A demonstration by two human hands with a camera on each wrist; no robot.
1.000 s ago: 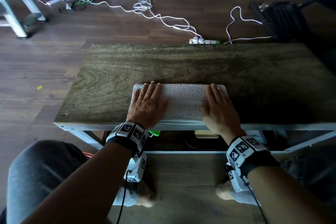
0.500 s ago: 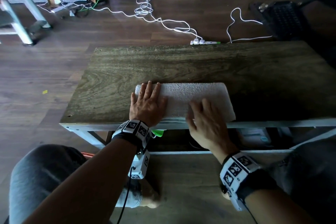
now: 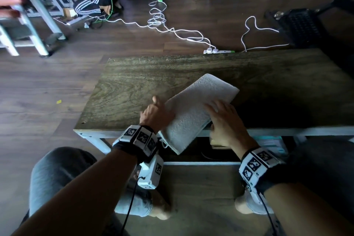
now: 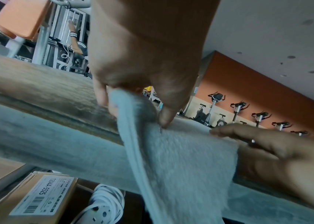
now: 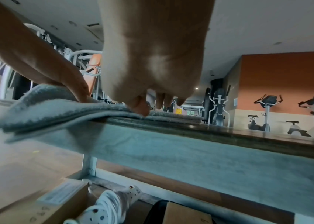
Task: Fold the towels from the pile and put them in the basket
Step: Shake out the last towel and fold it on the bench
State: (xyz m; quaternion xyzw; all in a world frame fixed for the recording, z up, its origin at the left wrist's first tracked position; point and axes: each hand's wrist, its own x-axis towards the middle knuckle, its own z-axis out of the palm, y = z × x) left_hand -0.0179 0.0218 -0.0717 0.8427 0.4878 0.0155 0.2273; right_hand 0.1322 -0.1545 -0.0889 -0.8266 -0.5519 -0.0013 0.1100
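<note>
A folded pale grey towel (image 3: 199, 109) lies slantwise on the dark wooden table (image 3: 153, 74), its near end hanging over the front edge. My left hand (image 3: 156, 113) pinches the towel's left edge (image 4: 133, 121) between thumb (image 4: 166, 119) and fingers (image 4: 101, 97). My right hand (image 3: 224, 119) rests on the towel's right side with its fingers laid over the top, and its thumb (image 5: 140, 109) touches the cloth near the table edge. A black mesh basket (image 3: 298, 27) stands on the floor beyond the table's far right corner. No towel pile is in view.
White cables and a power strip (image 3: 218, 51) lie on the floor behind the table. Under the table sit a cardboard box (image 4: 37, 197) and a coiled white cord (image 4: 106, 204). My knees are close to the front edge.
The towel has turned from lying along the front edge to slanting, with its near end now off the edge. My left hand went from flat on it to pinching its edge; my right hand shifted.
</note>
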